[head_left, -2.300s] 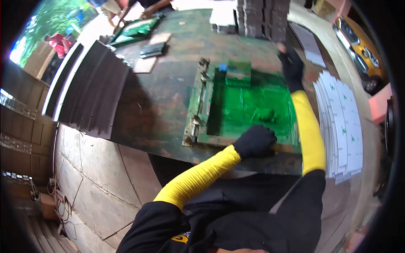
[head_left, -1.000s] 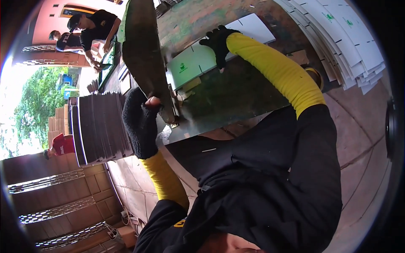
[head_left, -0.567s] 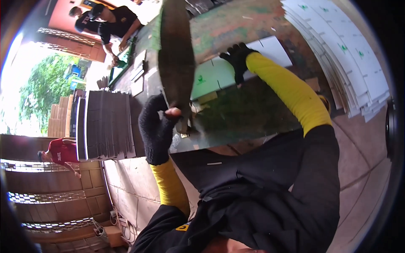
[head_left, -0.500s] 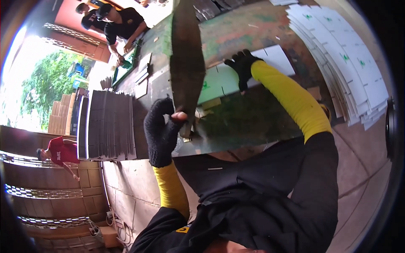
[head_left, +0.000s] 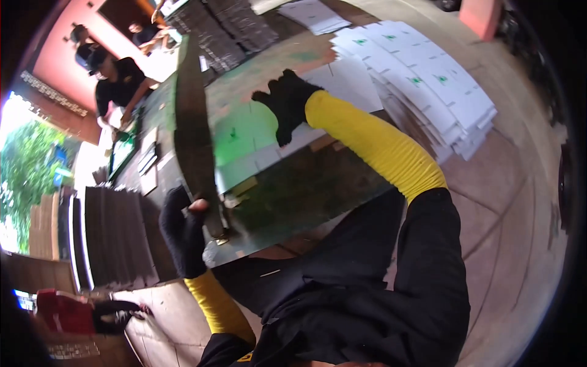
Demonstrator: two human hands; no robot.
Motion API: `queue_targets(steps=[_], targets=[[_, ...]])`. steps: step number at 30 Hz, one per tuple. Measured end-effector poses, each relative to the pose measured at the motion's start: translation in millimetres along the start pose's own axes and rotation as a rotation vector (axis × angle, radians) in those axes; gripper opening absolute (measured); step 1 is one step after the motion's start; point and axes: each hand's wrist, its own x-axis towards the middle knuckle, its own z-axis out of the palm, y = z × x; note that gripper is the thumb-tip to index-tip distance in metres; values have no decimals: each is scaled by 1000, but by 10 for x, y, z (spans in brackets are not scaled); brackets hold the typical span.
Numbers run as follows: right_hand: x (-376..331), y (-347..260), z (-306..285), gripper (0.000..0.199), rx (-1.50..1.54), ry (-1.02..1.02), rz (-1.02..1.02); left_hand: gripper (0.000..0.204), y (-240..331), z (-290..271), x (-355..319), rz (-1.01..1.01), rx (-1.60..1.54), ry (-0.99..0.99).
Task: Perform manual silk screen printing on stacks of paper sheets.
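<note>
My right hand [head_left: 284, 104], in a dark knitted glove, lies with its fingers spread over a white sheet [head_left: 342, 82]. A green tint covers the sheet's left part, which carries a small green mark. Its left end meets a long dark bar [head_left: 194, 122] that runs away from me across the work table [head_left: 281, 196]. My left hand [head_left: 183, 235], gloved with the bare thumb tip showing, is beside the bar's near end. Its fingers look curled but are smeared, and whether they hold the bar cannot be made out. A small brass-coloured piece [head_left: 222, 240] sits at that end.
A fanned pile of white printed sheets [head_left: 416, 73] lies right of the table. Tall dark stacks of flat sheets [head_left: 116, 235] stand at the left, with more bundles [head_left: 226, 30] at the back. A co-worker [head_left: 119, 85] leans over the table's far left; others are behind.
The whole view has swung, so the table and piles appear further left. My right hand's fingers are spread wider on the sheet. The person in red at the left has changed position.
</note>
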Motion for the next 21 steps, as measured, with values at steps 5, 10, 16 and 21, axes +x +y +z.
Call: queue_targets(steps=[5, 10, 16, 21], targets=[[-1120, 637, -558, 126, 21, 137, 312, 36, 84, 77, 147, 112, 86, -153], [-2188, 1874, -135, 131, -158, 289, 742, 41, -40, 98, 93, -30, -36, -29], [-2840, 2419, -233, 135, 31, 44, 1158, 38, 76, 76, 105, -4, 47, -37], [-2893, 2846, -122, 137, 34, 11, 1243, 38, 253, 53, 113, -28, 123, -97]])
